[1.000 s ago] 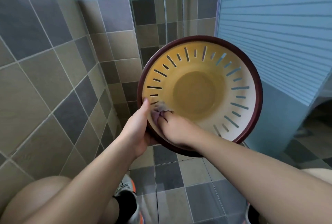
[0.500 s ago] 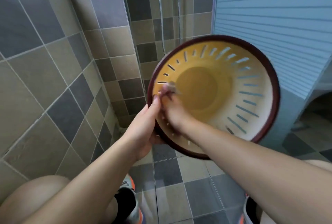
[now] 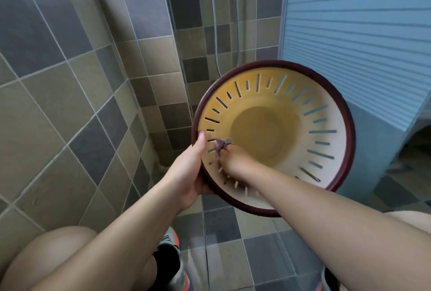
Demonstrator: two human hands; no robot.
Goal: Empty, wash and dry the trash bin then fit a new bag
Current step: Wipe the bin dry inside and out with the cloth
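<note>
**A:** Item one, please: the bin and where it sits.

**B:** Trash bin [image 3: 275,141], cream inside with slotted walls and a dark red rim. I log it held up off the tiled floor [image 3: 224,227], tipped so its mouth faces me and its long axis runs away from me toward the blue slatted panel [image 3: 354,34].

**A:** Hands?

**B:** Left hand [image 3: 186,174]: wrapped round the near-left rim from outside, thumb lying along the rim's edge, fingers hidden behind the wall. Right hand [image 3: 233,160]: reaching inside through the mouth, fingers bunched round a small purplish cloth [image 3: 220,146] pressed against the inner wall on the left, just beside the left thumb.

**A:** The relation the next stroke depends on?

**B:** The mouth opens straight toward the right forearm, so that hand is the one with reach inside; the left is only the steadying hold. I judge the cloth is working the near-left wall, with the base and far-right wall still ahead and deeper along the axis.

**A:** Contents?

**B:** No rubbish visible inside; the base looks a darker yellow-brown. Whether that is water, shade or stain I cannot tell. No bag fitted.

**A:** Surroundings?

**B:** Tiled wall [image 3: 70,80] on the left, a shower hose [image 3: 214,34] hanging beyond.
</note>
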